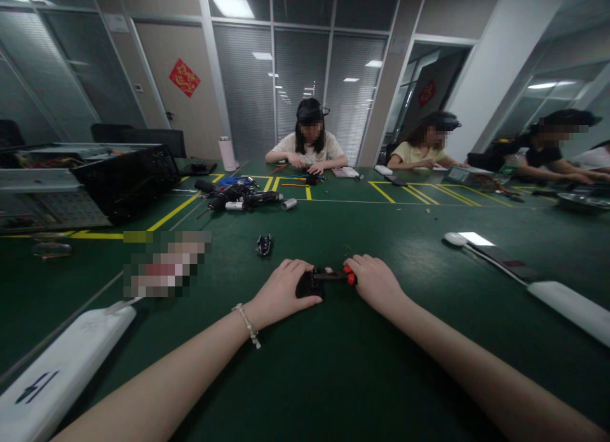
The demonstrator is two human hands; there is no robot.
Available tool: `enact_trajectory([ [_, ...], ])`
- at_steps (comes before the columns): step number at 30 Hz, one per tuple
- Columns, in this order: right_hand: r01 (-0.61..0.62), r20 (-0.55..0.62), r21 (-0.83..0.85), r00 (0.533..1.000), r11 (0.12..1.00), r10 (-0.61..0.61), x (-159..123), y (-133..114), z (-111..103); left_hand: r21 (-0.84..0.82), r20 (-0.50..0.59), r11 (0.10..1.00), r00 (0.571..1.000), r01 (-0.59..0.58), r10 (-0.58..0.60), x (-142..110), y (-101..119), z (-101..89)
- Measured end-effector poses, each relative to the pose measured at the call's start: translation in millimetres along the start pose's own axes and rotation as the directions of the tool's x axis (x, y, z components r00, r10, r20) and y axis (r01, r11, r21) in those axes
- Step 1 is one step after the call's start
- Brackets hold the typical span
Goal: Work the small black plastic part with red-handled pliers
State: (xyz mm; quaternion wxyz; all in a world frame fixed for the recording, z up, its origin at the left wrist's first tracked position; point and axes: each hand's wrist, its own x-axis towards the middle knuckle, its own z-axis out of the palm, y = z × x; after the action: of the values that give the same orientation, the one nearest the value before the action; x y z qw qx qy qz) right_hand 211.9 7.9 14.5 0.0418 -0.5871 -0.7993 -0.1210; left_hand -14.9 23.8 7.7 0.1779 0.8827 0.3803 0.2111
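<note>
Office room in use as a shared electronics workbench. Upper centre: tall glass partition with grey slatted blinds [248,86]. Upper left: beige door [190,115], red diamond-shaped sign with gold characters [185,78]. Middle left: black-and-silver metal equipment case [128,181]. Lower half: broad dark-green tabletop with yellow line markings [324,372]. Upper right: seated co-worker in pale yellow top [412,153].

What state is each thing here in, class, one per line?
Left hand, gripping black part
Right hand, gripping red-handled tool
Black part, held
Red-handled tool, held; jaws unclear
Flask, upright
Computer case, open
Left door, shut
Silver cylinder, on its side
</note>
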Motion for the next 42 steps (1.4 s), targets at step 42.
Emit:
enact_trajectory([
  [42,-0.183,-0.008,-0.075,0.983,0.98,0.183,2.4,58.4,-2.2,-0.012,0.028,1.0,0.999,0.017,-0.017,-3.5,7.3,-7.1],
])
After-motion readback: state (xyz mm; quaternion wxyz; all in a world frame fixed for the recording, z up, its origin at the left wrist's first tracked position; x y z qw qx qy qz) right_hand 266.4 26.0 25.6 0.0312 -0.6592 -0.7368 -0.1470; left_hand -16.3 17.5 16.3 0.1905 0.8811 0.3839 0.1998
